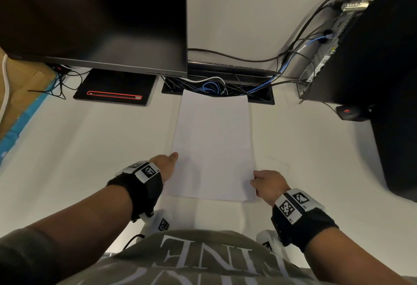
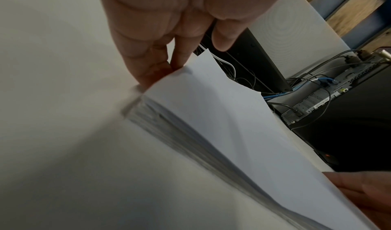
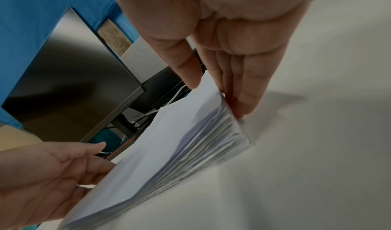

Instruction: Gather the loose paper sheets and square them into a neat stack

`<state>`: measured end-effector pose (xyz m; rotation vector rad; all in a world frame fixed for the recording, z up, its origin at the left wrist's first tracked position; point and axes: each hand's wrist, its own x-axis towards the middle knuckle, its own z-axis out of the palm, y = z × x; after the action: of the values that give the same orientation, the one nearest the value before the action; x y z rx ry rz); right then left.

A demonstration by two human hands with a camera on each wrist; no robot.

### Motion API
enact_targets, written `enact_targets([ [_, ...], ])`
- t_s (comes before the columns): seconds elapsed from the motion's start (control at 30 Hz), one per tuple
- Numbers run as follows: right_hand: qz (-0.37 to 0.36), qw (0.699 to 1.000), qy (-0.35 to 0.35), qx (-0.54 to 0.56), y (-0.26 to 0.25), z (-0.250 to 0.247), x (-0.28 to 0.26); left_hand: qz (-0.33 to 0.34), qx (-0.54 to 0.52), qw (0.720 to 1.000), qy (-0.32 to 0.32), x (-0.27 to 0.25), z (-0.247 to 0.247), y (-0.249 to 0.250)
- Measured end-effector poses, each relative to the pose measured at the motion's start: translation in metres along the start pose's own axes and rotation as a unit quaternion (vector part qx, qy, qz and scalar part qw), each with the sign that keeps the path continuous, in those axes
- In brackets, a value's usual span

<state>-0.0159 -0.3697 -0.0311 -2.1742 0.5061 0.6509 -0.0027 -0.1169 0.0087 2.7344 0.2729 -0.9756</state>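
A stack of white paper sheets lies lengthwise on the white desk in front of me, its far end reaching the cable opening. One lower sheet sticks out slightly along the left side. My left hand is at the stack's left edge near the front, and my right hand is at the right edge. In the left wrist view the straight fingers press the fanned, blurred side of the stack, thumb apart above it. In the right wrist view my right hand holds straight fingers against the stack, thumb over the top sheet.
A dark monitor stands at the back left on a black base with a red line. A cable opening full of wires lies behind the paper. A black computer tower and a small black device stand at the right.
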Motion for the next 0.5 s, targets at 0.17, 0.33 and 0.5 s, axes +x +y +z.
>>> enact_targets([
  [0.17, 0.005, 1.000, 0.001, -0.013, -0.001, -0.001, -0.002, 0.029, 0.062, 0.998, -0.008, -0.001, 0.001, 0.000],
  [0.33, 0.008, 1.000, -0.017, 0.002, -0.004, -0.002, -0.006, 0.028, 0.020, 0.999, -0.005, 0.009, 0.006, -0.006],
  [0.5, 0.004, 1.000, -0.009, 0.012, -0.003, -0.005, -0.012, -0.003, -0.181, 0.983, 0.024, 0.021, 0.016, -0.020],
])
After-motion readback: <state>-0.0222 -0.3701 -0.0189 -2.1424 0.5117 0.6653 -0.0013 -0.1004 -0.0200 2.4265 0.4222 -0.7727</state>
